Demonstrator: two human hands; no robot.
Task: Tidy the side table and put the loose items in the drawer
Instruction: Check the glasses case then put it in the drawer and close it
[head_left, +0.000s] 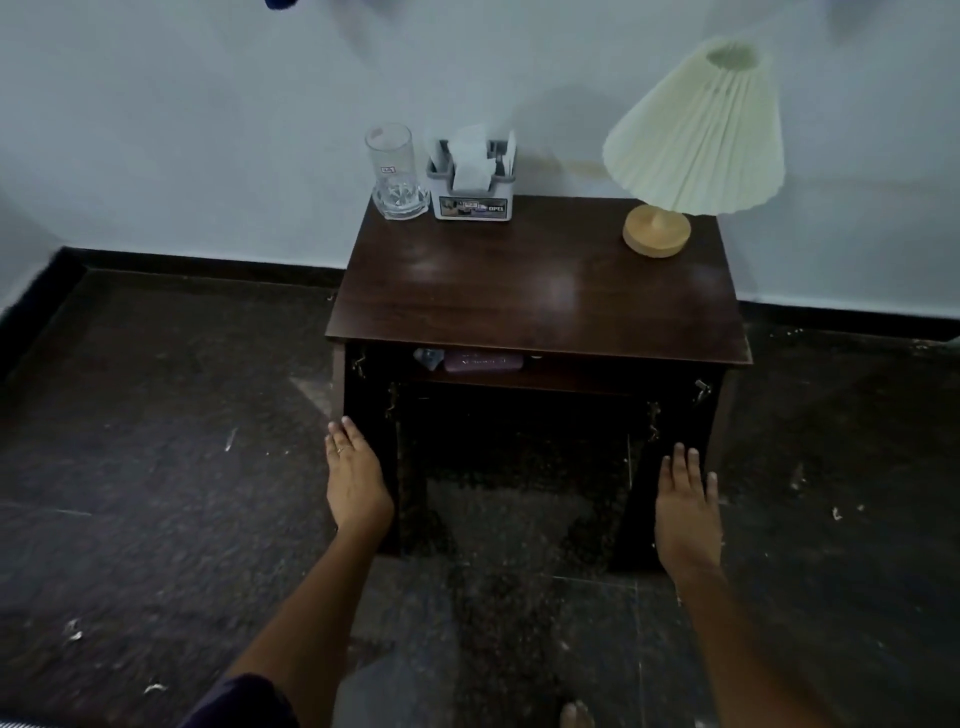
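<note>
A dark wooden side table (540, 291) stands against the wall with its two front doors swung open. My left hand (356, 480) lies flat with straight fingers against the left door (371, 405). My right hand (688, 506) lies flat the same way against the right door (675, 431). On the shelf under the top rest a purple case (483, 361) and a small pale blue thing (428, 357). On the top stand a clear glass (397, 174), a grey tissue holder (472, 179) and a lamp (685, 150) with a pleated cream shade.
The dark stone floor (156, 467) around the table carries small white scraps. A pale wall with a black skirting runs behind. My bare toes (576, 717) show at the bottom edge.
</note>
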